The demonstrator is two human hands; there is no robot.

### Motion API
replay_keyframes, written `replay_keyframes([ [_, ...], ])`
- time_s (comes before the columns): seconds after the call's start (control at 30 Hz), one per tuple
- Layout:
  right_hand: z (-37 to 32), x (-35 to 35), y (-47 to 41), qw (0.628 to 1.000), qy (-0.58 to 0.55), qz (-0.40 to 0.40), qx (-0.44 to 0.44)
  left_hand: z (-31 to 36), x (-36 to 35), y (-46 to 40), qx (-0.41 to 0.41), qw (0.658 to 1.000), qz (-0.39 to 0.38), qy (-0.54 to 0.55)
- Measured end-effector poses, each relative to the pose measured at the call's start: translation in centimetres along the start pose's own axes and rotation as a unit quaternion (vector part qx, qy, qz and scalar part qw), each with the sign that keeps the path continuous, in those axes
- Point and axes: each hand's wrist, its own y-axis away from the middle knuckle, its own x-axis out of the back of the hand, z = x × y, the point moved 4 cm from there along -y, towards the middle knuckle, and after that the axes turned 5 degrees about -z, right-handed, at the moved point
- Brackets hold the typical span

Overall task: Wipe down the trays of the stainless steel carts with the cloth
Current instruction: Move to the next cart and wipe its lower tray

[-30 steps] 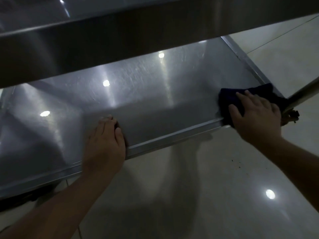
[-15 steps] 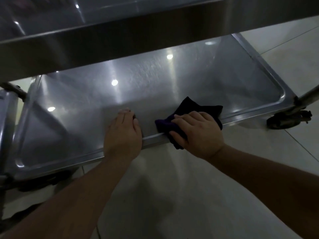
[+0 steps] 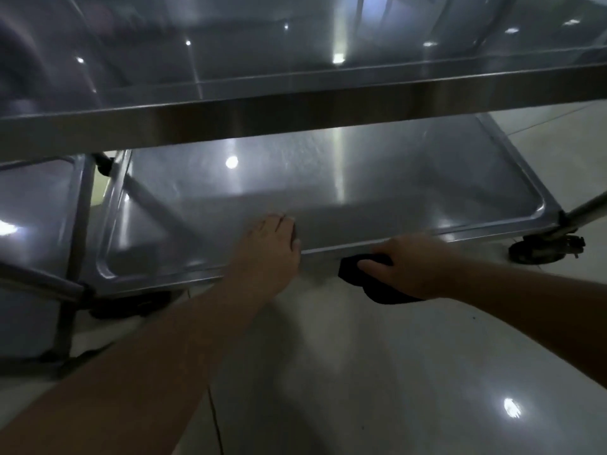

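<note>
The bottom tray (image 3: 377,178) of a stainless steel cart lies low over the floor, under the cart's upper tray (image 3: 295,87). My left hand (image 3: 267,247) rests on the bottom tray's near rim, fingers laid over the edge into the tray. My right hand (image 3: 407,266) holds a dark cloth (image 3: 377,287) against the outer face of that near rim, to the right of my left hand. Most of the cloth is hidden under my palm; its lower part hangs below the rim.
A second steel cart's tray (image 3: 36,205) stands to the left, its legs close to this cart. A caster wheel (image 3: 542,249) and a slanted leg (image 3: 588,208) sit at the tray's right corner. Glossy pale floor tiles (image 3: 394,372) spread in front.
My right hand slid the cloth from the tray's right corner leftward along the near rim, then off the tray's inside down onto the rim's outer face. My left hand stayed on the rim.
</note>
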Motion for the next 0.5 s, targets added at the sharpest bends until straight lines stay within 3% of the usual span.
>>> replay_keyframes([
  [0.13,-1.6,-2.1,0.8,0.991,-0.002,-0.128,-0.034,-0.1,1.1,5.9,0.026,1.000,0.007,-0.012],
  [0.27,-4.3,-4.7,3.2,0.980,0.002,-0.199,-0.028,-0.1,1.1,13.0,0.041,0.993,-0.111,-0.022],
  [0.37,-7.0,-5.7,7.0,0.967,-0.048,-0.247,-0.027,0.2,1.8,18.8,0.090,0.966,-0.241,-0.009],
  [0.5,-11.8,-4.9,14.0,0.941,-0.106,-0.319,-0.042,1.8,5.8,25.8,0.110,0.938,-0.329,-0.020],
])
